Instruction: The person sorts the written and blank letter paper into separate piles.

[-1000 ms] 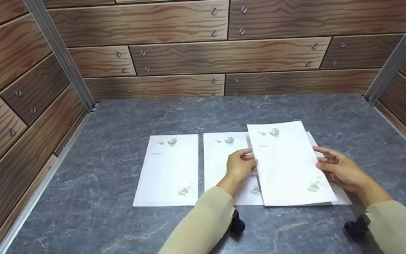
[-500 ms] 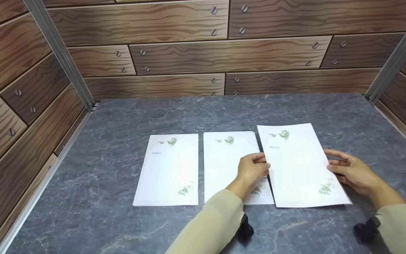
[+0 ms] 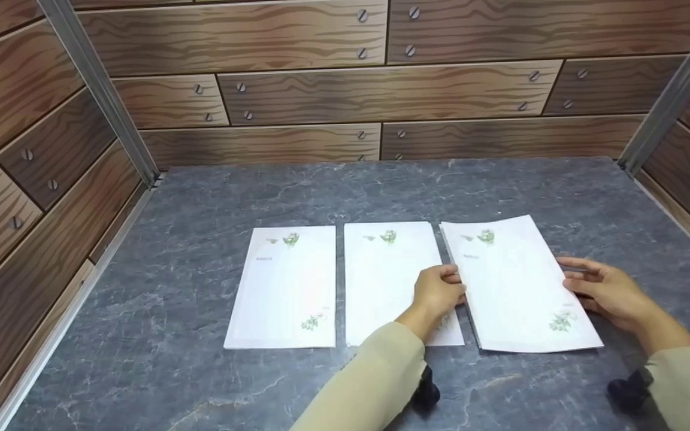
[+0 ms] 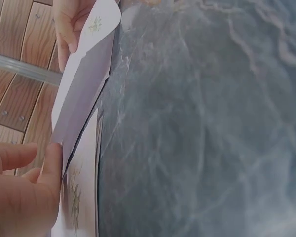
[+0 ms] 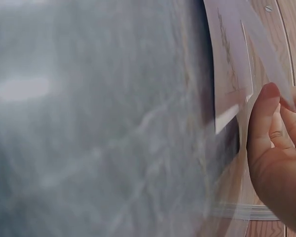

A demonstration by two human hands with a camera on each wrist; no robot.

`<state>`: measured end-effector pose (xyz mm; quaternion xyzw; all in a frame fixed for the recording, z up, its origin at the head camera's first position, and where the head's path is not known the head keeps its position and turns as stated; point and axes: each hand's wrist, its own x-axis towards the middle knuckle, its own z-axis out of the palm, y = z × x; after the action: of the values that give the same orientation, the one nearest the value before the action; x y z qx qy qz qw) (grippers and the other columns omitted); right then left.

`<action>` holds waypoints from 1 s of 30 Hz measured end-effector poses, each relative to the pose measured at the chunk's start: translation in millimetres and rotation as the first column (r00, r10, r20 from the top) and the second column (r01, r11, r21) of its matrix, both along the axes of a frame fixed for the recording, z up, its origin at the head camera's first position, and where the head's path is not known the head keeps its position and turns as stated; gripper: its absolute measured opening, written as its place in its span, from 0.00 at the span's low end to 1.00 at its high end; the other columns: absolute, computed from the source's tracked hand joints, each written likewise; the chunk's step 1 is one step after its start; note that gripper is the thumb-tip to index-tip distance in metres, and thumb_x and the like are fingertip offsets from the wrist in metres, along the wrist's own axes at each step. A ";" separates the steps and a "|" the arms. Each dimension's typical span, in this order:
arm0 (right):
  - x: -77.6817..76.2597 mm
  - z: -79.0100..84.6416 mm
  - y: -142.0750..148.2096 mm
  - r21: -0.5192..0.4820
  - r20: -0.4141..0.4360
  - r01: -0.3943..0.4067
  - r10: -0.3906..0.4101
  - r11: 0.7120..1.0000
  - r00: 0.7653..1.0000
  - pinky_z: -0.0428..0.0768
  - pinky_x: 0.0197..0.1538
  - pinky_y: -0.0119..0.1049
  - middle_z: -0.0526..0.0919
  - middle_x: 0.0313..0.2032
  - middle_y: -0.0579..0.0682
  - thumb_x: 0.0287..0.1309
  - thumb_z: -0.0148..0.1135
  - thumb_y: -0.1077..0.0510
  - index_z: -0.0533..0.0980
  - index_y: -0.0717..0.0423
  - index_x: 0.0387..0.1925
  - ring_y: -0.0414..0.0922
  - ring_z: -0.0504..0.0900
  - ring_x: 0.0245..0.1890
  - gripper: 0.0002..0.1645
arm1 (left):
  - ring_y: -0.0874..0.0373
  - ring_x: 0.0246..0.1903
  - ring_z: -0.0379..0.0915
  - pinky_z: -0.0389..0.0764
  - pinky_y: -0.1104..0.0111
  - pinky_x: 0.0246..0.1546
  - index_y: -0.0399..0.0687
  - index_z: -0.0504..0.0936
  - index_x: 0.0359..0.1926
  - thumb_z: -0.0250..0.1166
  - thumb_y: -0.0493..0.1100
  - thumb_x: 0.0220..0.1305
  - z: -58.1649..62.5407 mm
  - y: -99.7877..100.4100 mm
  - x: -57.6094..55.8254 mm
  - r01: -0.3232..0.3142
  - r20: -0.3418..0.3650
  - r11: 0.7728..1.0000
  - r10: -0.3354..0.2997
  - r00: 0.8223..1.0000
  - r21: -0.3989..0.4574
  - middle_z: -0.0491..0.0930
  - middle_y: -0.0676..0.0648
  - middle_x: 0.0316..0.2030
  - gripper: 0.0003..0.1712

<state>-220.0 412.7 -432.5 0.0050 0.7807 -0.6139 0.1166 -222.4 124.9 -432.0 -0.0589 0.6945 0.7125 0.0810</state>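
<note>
While two papers (image 3: 282, 293) lie on the worktop (image 3: 141, 383), a third paper (image 3: 518, 293) is held.
Left hand (image 3: 438, 293) and right hand (image 3: 611, 296) grip its opposite edges.

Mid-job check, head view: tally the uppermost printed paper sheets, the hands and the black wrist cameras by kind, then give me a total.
Uppermost printed paper sheets: 3
Hands: 2
Black wrist cameras: 2
Total: 7
</note>
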 end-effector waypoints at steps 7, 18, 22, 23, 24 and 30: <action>-0.6 -1.1 -0.8 0.000 0.012 0.004 -0.004 1.000 1.000 0.82 0.40 0.35 0.80 0.39 0.39 0.63 0.61 0.57 0.72 0.46 0.60 0.38 0.81 0.39 0.23 | 0.55 0.29 0.79 0.83 0.69 0.30 0.31 0.79 0.50 0.64 0.23 0.53 0.5 -1.1 0.2 0.000 0.013 0.999 0.000 1.000 -0.040 0.76 0.46 0.31 0.20; -0.7 -1.6 2.9 0.019 0.031 0.021 -0.021 1.000 0.999 0.81 0.40 0.32 0.79 0.41 0.29 0.63 0.61 0.53 0.68 0.50 0.64 0.32 0.79 0.40 0.29 | 0.54 0.32 0.80 0.82 0.71 0.31 0.33 0.78 0.53 0.66 0.27 0.56 4.0 -3.5 1.7 0.019 -0.009 0.996 -0.020 1.000 -0.085 0.79 0.44 0.38 0.21; -0.5 -0.6 5.0 0.017 0.045 0.017 -0.017 1.000 0.999 0.81 0.41 0.32 0.78 0.41 0.27 0.64 0.60 0.52 0.63 0.54 0.68 0.31 0.79 0.41 0.33 | 0.55 0.34 0.79 0.82 0.71 0.31 0.33 0.77 0.54 0.66 0.28 0.56 4.4 -2.3 2.7 0.022 -0.012 0.995 -0.023 1.000 -0.097 0.78 0.43 0.41 0.23; -0.3 -0.4 5.8 0.007 0.049 0.016 -0.016 1.000 0.999 0.81 0.41 0.32 0.78 0.41 0.27 0.64 0.60 0.52 0.63 0.52 0.67 0.31 0.79 0.41 0.32 | 0.55 0.33 0.79 0.82 0.71 0.31 0.33 0.77 0.54 0.67 0.29 0.55 4.7 -1.9 3.0 0.020 -0.014 0.995 -0.022 1.000 -0.098 0.78 0.42 0.41 0.23; 0.0 -0.3 6.8 -0.008 0.054 0.015 -0.014 1.000 0.998 0.81 0.41 0.31 0.78 0.41 0.27 0.64 0.60 0.53 0.64 0.49 0.65 0.31 0.79 0.41 0.30 | 0.55 0.34 0.78 0.82 0.71 0.31 0.33 0.77 0.54 0.67 0.29 0.55 5.0 -1.4 3.3 0.019 -0.018 0.995 -0.021 1.000 -0.102 0.78 0.42 0.41 0.23; 2.7 0.2 12.0 -0.116 0.071 0.016 -0.008 0.993 0.997 0.80 0.40 0.31 0.80 0.41 0.28 0.65 0.59 0.56 0.72 0.33 0.51 0.31 0.80 0.41 0.16 | 0.54 0.43 0.78 0.81 0.71 0.35 0.35 0.78 0.54 0.68 0.32 0.55 6.6 -0.1 3.1 0.018 -0.038 0.986 -0.025 0.999 -0.165 0.79 0.44 0.42 0.24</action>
<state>-217.3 424.7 -432.4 0.0247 0.7389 -0.6585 0.1405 -219.2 124.8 -425.4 -0.0437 0.7531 0.6528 0.0697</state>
